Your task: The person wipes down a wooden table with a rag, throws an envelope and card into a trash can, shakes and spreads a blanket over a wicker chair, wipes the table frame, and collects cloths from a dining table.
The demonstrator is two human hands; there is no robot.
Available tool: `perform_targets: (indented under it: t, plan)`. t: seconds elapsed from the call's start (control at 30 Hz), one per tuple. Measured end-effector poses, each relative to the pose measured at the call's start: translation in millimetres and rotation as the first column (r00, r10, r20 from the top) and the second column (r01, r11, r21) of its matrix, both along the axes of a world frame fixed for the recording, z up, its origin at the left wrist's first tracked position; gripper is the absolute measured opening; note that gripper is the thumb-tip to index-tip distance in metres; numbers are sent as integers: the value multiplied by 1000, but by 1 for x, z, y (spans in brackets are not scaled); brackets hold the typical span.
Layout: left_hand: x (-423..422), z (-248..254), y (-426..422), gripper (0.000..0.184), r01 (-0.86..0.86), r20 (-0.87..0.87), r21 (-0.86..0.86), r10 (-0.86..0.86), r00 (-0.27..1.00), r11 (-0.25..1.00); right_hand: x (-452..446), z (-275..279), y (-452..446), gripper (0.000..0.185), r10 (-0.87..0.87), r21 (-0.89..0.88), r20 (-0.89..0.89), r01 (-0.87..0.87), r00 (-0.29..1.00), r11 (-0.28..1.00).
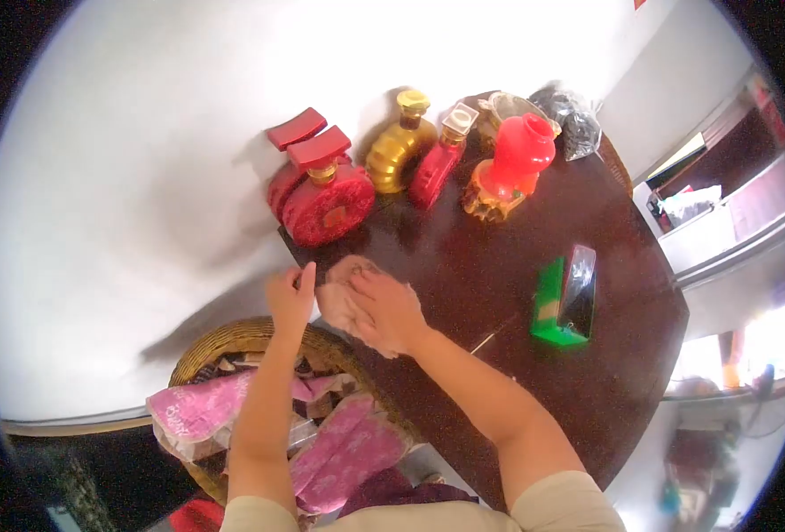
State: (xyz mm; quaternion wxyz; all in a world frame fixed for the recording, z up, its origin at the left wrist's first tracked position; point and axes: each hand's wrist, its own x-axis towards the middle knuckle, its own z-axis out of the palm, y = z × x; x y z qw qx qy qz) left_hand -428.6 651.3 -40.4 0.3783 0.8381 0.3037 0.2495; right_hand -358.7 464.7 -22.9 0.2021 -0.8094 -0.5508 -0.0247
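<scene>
A crumpled pale pink cloth [346,309] lies on the dark brown tabletop [446,266] near its left edge. My right hand [387,306] rests flat on the cloth, fingers spread over it and pointing up and left. Just left of the cloth, by the table edge, is my left hand [292,294], its fingers curled with the thumb raised; whether it holds anything is too small to tell. Beyond both hands, red round bottles [329,208] stand against the wall, beside a gold ribbed bottle [399,155] and a slimmer red bottle [437,168].
A red vase-like lamp [524,158] on a golden base stands farther right, before a bowl and a grey plastic bag [579,124]. A green box [552,310] with a dark glossy front sits right of centre. Below left is a wicker chair [224,341] with pink fabric [348,448].
</scene>
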Motion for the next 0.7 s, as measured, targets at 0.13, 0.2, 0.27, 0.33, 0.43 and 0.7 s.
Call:
perform_targets:
  t: [0.13, 0.2, 0.27, 0.33, 0.43, 0.7]
  plan:
    - [-23, 0, -26, 36, 77, 20, -122, -75, 997, 990, -20, 0, -43, 53, 139, 20, -151, -137, 979, 990]
    - [-39, 2, -42, 34, 116, 23, -143, -114, 993, 983, -30, 7, -72, 53, 222, -15, -129, -226, 966, 974]
    - [-57, 9, -61, 32, 133, 116, -226, -109, 987, 965, -34, 10, -79, 53, 243, -81, -88, -250, 966, 965]
    - [-77, 9, -73, 30, 114, 150, -318, -69, 986, 941, -34, 12, -77, 53, 204, -169, -31, -207, 978, 964]
    - [-98, -4, -92, 30, 16, 166, -412, 57, 984, 911, -29, 18, -47, 54, 11, -144, -99, -26, 995, 989]
    - [-149, -24, -119, 28, -165, 118, -862, 504, 856, 480, -59, -2, -67, 45, 24, -40, -3, -24, 1000, 999]
